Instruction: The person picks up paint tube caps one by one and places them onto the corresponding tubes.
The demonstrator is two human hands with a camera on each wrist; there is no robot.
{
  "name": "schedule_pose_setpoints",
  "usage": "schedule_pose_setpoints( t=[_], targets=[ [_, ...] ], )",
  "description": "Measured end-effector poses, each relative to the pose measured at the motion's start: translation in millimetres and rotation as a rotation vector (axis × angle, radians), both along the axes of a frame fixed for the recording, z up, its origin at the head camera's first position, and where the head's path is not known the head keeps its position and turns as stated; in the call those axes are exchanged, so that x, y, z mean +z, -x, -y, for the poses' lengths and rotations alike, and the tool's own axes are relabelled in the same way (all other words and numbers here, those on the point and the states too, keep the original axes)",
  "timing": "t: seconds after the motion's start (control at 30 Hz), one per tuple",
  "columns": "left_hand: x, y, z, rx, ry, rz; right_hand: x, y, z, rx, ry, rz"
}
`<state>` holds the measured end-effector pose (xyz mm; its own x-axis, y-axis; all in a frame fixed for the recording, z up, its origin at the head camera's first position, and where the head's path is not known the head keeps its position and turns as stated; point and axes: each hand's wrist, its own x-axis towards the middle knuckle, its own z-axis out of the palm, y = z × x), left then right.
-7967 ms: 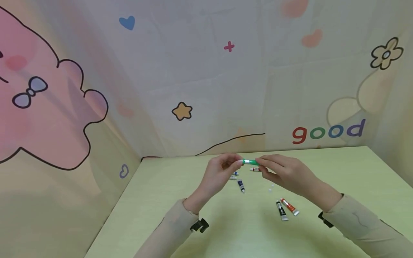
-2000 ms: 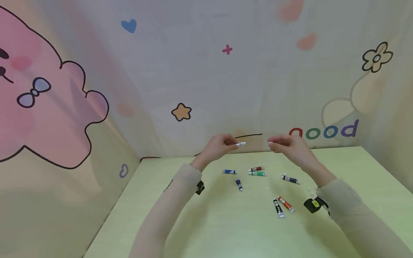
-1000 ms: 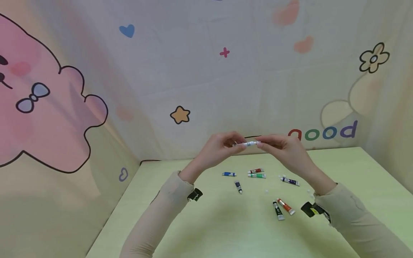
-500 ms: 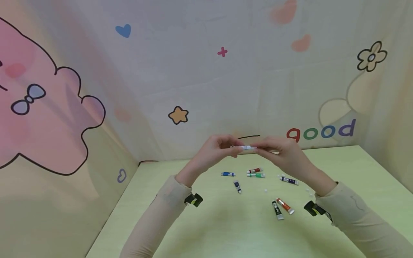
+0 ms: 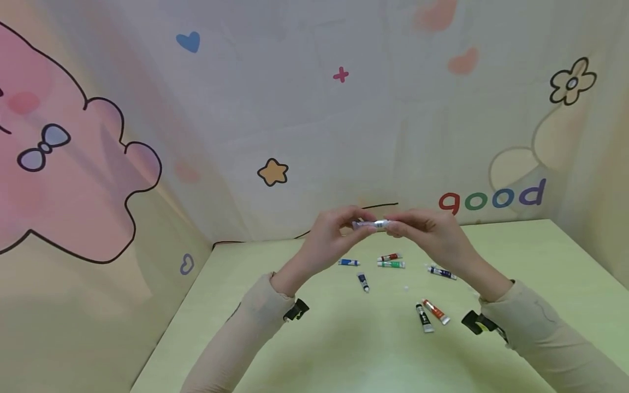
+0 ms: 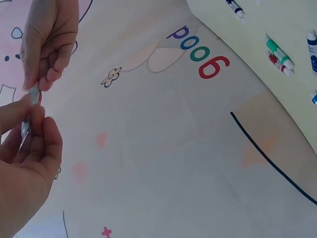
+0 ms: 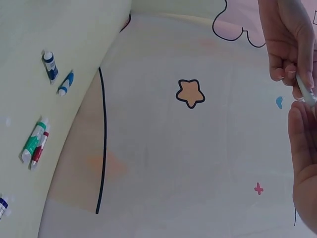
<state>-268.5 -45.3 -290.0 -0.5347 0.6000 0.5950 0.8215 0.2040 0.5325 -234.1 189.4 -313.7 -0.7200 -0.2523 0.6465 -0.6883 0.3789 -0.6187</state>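
Observation:
Above the table's far edge, my two hands meet at a small white-and-silver paint tube (image 5: 379,224). My left hand (image 5: 326,240) pinches its flat body between thumb and fingers. My right hand (image 5: 439,234) pinches the tube's cap end, and its fingertips hide the cap. In the left wrist view the tube (image 6: 33,95) runs from the left fingers up to the right fingertips. The right wrist view shows the tube (image 7: 305,90) at the right border, between both hands.
Below the hands, on the pale green table (image 5: 314,349), lie blue (image 5: 349,262), dark blue (image 5: 363,282), red (image 5: 390,256), green (image 5: 391,265), navy (image 5: 441,272), black (image 5: 424,318) and orange (image 5: 435,311) tubes. A tiny white piece (image 5: 406,288) lies among them. A printed cloth (image 5: 319,136) hangs behind.
The green tube held earlier now lies on the table, and a navy tube lies at the right. Two seconds ago the hands were apart, a small whitish piece in the right; they have since met at the white tube.

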Motion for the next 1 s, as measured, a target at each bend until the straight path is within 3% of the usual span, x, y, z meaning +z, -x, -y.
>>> schedule_pose_setpoints(
  t=[0.13,0.27,0.47,0.6,0.8,0.93,1.0],
  targets=[
    [-3.0,-3.5,-0.5,-0.015,-0.006,-0.198,0.9,-3.4,3,0.013,0.047,0.092],
    [-7.8,-9.2,0.3,0.008,0.006,-0.371,-2.3,-5.8,7,0.000,0.086,0.142],
    [-12.6,-15.9,-0.6,0.019,0.000,-0.504,-7.7,-6.5,11,-0.005,0.097,0.123],
    [-13.1,-18.7,-3.1,0.023,0.010,-0.538,-6.9,-4.8,11,0.001,0.083,0.111],
    [-16.5,-19.8,-5.5,0.040,0.026,-0.529,-8.5,-3.0,11,0.009,0.067,0.150],
    [-19.2,-19.7,-6.5,0.048,0.012,-0.466,-11.1,-3.1,11,-0.009,0.069,0.187],
    [-20.7,-19.3,-7.2,0.057,0.001,-0.384,-13.1,-2.8,10,-0.023,0.078,0.195]
  ],
)
